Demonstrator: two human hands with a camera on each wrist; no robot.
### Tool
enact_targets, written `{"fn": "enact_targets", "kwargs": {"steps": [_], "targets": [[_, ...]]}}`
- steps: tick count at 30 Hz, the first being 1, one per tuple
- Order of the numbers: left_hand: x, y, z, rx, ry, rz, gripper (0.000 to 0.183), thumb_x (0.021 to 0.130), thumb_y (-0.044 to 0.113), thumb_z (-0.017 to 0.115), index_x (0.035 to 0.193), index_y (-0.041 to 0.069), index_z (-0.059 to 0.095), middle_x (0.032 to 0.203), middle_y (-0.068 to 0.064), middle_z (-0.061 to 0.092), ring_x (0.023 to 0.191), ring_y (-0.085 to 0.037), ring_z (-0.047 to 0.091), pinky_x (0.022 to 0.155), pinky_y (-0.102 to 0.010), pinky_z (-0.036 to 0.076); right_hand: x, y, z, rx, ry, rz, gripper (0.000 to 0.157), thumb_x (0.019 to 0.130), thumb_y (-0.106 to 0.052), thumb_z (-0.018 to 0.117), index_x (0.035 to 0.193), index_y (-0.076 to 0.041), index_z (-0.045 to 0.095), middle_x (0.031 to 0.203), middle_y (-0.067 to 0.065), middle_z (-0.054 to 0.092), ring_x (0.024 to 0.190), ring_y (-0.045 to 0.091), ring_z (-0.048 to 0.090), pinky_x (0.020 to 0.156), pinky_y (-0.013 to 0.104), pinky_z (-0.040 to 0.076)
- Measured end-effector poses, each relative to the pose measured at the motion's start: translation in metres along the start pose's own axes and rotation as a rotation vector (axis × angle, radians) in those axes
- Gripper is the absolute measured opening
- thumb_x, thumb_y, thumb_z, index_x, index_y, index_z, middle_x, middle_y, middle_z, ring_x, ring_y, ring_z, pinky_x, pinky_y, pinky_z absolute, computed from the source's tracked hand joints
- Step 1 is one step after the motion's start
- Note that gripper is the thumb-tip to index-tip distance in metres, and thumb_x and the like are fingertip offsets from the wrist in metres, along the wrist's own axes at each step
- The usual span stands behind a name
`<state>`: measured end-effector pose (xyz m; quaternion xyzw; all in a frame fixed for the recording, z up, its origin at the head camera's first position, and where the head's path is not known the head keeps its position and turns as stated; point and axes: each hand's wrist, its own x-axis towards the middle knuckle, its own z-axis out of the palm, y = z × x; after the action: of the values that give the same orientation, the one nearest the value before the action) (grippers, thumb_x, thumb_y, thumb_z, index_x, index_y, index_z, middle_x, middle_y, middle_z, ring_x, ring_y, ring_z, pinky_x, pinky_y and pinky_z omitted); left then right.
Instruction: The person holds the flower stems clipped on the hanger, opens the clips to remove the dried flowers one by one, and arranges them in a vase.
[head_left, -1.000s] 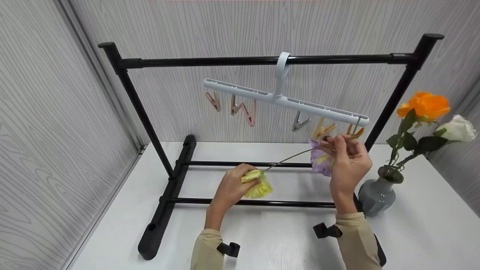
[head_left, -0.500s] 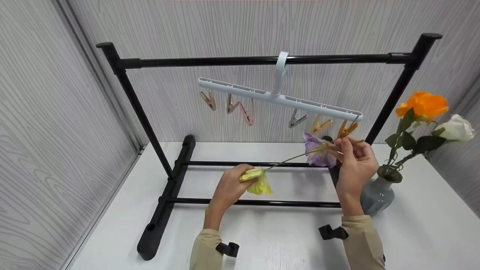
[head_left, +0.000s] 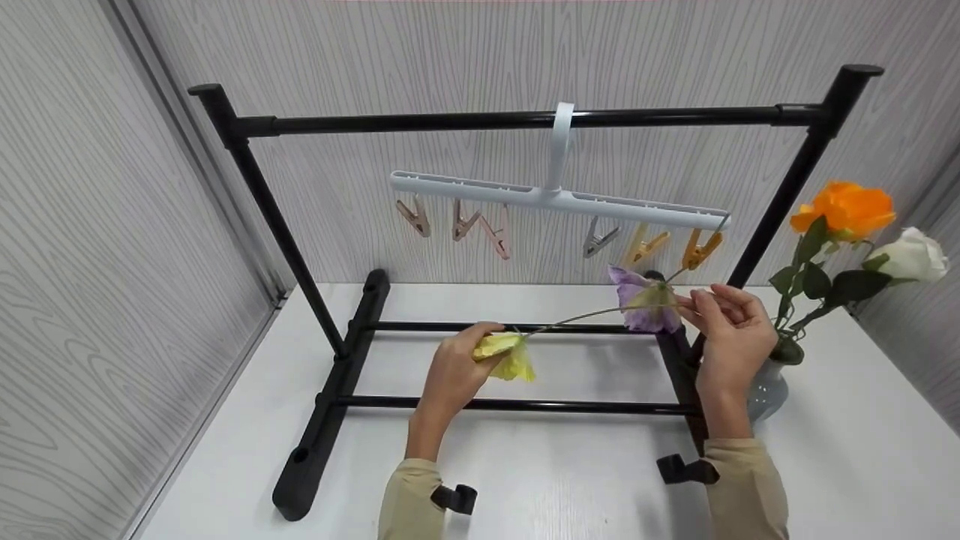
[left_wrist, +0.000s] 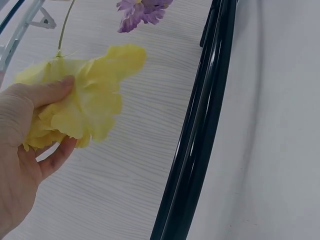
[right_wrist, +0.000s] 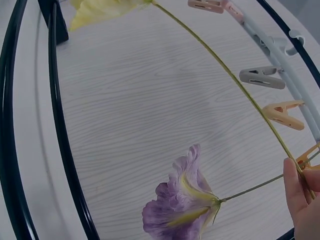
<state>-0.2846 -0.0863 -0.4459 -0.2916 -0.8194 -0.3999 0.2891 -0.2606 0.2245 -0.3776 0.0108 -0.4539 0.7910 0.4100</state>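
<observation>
My left hand [head_left: 450,371] grips a yellow artificial flower [left_wrist: 95,100] by its petals, thumb on top and fingers beneath. Its long thin stem [right_wrist: 225,67] runs across to my right hand [head_left: 733,341], where thumb and fingertips pinch it near the end. A purple flower [head_left: 637,300] hangs head down by its stem from the orange clothespin [head_left: 701,250], at the right end of a pale blue hanger [head_left: 551,198]. The yellow flower's stem crosses in front of the purple petals in the head view.
The hanger hooks over a black rack's top bar [head_left: 420,122]. Its other clips include a yellow clothespin [head_left: 645,246] and a grey clothespin [head_left: 600,241]. A grey vase [head_left: 766,394] with an orange flower [head_left: 847,210] and a white rose [head_left: 911,255] stands beyond my right hand.
My right hand has moved down and right, away from the orange clothespin, keeping the stem. The hanger has swung closer to level, and the purple flower now hangs below the clip.
</observation>
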Motion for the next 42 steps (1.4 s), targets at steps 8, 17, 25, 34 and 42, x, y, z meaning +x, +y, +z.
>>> {"fn": "enact_targets", "kwargs": {"steps": [8,17,25,34,42], "targets": [[-0.001,-0.001,0.000,-0.037,0.039,0.021,0.030,0.088,0.008,0.083,0.114,0.005,0.069,0.103,-0.012,0.076,0.090,-0.026,0.074,0.077,-0.043,0.061,0.001,0.005,-0.014,-0.413,-0.044,-0.099,0.007,0.088,0.012,0.075,0.092,0.014,0.070,0.077,0.003,0.073,0.067,0.005,0.071,0.068,0.019,0.058],[0.000,-0.002,0.000,-0.021,0.045,0.081,0.023,0.086,0.009,0.084,0.106,0.007,0.073,0.099,-0.007,0.077,0.084,-0.022,0.073,0.075,-0.042,0.060,-0.009,0.014,-0.018,-1.065,-0.236,-0.585,0.007,0.084,0.010,0.077,0.086,0.004,0.074,0.081,0.017,0.075,0.071,0.028,0.068,0.066,0.032,0.049],[0.001,0.006,0.001,-0.026,0.048,0.086,0.023,0.088,0.009,0.083,0.109,0.006,0.074,0.103,-0.006,0.076,0.092,-0.022,0.073,0.080,-0.042,0.060,-0.029,0.023,-0.006,-1.102,-0.570,-0.814,0.015,0.080,0.015,0.079,0.087,0.003,0.073,0.081,0.017,0.069,0.074,0.036,0.067,0.064,0.051,0.055],[0.008,0.020,0.016,-0.027,0.115,0.180,0.024,0.085,0.002,0.084,0.106,0.005,0.073,0.101,-0.007,0.075,0.095,-0.024,0.073,0.082,-0.040,0.060,-0.044,0.029,0.008,-1.053,-0.737,-0.984,0.024,0.080,0.023,0.072,0.093,0.002,0.074,0.086,0.014,0.066,0.078,0.032,0.065,0.066,0.045,0.057],[0.010,0.034,0.020,-0.028,0.107,0.248,0.029,0.082,-0.001,0.085,0.108,0.004,0.073,0.100,-0.006,0.074,0.094,-0.023,0.073,0.082,-0.036,0.060,-0.051,0.025,0.011,-1.079,-0.786,-1.009,0.027,0.079,0.024,0.073,0.094,0.002,0.075,0.088,0.014,0.068,0.081,0.030,0.065,0.065,0.044,0.057]]}}
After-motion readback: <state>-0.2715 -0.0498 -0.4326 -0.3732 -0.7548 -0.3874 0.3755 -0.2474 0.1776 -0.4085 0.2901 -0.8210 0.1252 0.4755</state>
